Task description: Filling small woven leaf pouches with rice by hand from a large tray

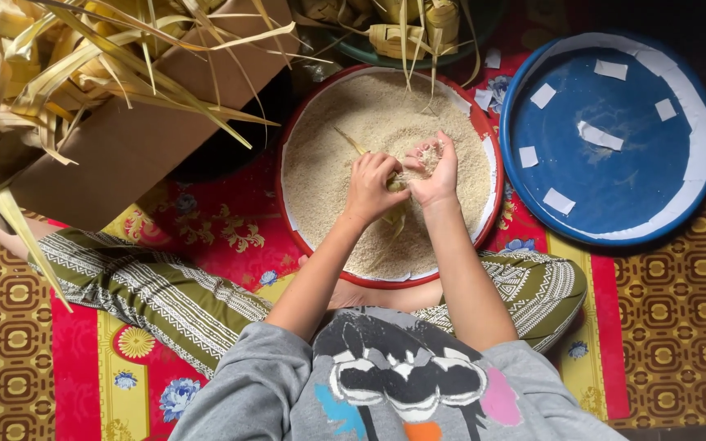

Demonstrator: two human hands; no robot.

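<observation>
the left hand is clamped on a woven leaf pouch while the right hand pinches rice over it, both above a red-rimmed basin of rice (nearly full). beside it, a blue tray holds paper scraps; a cardboard box holds palm leaves.

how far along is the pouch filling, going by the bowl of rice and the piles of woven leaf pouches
Done: some woven pouches sit in the green bowl behind the rice. In hand: the left hand holds a leaf pouch over the red-rimmed bowl of rice while the right hand brings rice to it. Left: a heap of leaf pouches and strips fills the cardboard box, and plenty of rice remains.
</observation>
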